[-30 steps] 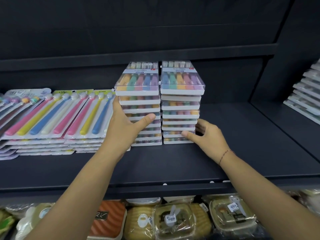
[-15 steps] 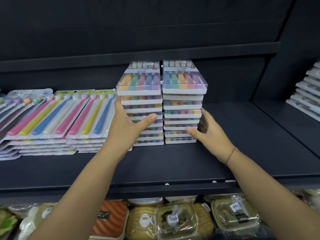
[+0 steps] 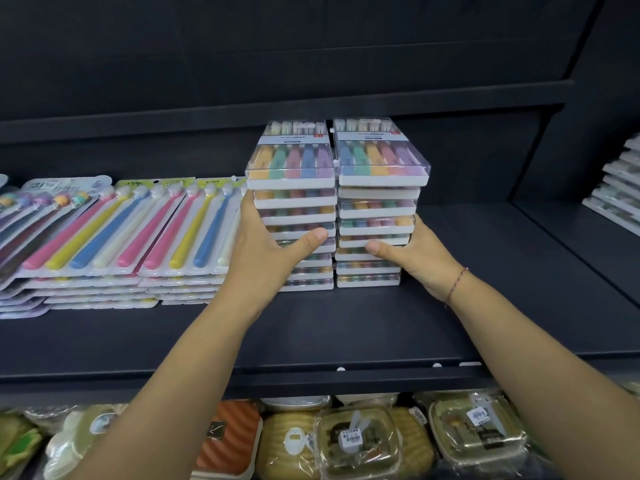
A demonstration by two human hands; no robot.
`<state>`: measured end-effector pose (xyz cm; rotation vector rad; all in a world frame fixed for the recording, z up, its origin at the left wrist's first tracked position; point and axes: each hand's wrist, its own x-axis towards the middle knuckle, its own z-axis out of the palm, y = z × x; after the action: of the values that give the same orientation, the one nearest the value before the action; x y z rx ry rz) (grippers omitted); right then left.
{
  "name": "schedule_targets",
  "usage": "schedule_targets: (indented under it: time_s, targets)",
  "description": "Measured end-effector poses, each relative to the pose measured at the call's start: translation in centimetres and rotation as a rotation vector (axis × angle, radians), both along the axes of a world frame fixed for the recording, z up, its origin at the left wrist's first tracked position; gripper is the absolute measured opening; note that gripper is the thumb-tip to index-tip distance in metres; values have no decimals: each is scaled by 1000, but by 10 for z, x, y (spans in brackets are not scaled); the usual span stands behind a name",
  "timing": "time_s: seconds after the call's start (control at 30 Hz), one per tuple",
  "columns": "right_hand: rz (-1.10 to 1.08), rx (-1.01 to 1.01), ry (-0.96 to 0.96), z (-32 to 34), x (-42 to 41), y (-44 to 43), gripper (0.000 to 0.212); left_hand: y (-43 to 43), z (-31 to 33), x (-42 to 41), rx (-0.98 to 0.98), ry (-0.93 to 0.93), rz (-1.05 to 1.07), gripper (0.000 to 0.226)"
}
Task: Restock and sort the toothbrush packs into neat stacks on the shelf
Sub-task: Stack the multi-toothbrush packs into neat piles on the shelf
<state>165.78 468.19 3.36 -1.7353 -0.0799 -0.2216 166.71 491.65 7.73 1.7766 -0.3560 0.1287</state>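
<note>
Two tall stacks of clear boxed toothbrush packs stand side by side on the dark shelf (image 3: 346,327): the left stack (image 3: 294,168) and the right stack (image 3: 381,161). My left hand (image 3: 266,251) lies flat against the left stack's left side, its thumb stretched across the front edges. On the other side, my right hand (image 3: 415,258) presses the right stack's right side at mid height, thumb laid on the front. The fingers of both hands are hidden behind the stacks. Some packs in the right stack sit slightly offset.
Low piles of long carded toothbrushes (image 3: 138,237) fill the shelf to the left. More white packs (image 3: 616,188) are stacked on the adjoining shelf at far right. Wrapped goods in clear tubs (image 3: 360,441) sit on the shelf below.
My right hand has slid up from the foot of the right stack to its mid height. The left hand has stayed in place.
</note>
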Motion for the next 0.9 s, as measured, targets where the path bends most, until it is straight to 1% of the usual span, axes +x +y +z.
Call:
schedule_targets:
  time_s: [0.2, 0.3, 0.4, 0.6, 0.8, 0.9]
  targets:
    - [16, -6, 8, 0, 0, 3, 78, 0, -1, 0, 0, 11, 6, 88]
    - [-31, -11, -3, -5, 0, 7, 82, -1, 2, -1, -4, 19, 10, 85]
    - [-80, -8, 1, -15, -3, 11, 77, 2, 8, 1, -4, 65, -5, 83]
    - [-126, -7, 43, -23, -9, 16, 71, 4, 13, 3, -34, 164, -45, 68]
    - [-167, -52, 27, -21, -11, 15, 58, 8, 9, 1, 1, 156, -3, 75]
    - [-161, -60, 25, -20, -12, 12, 52, 10, 6, 0, 80, 125, 35, 79]
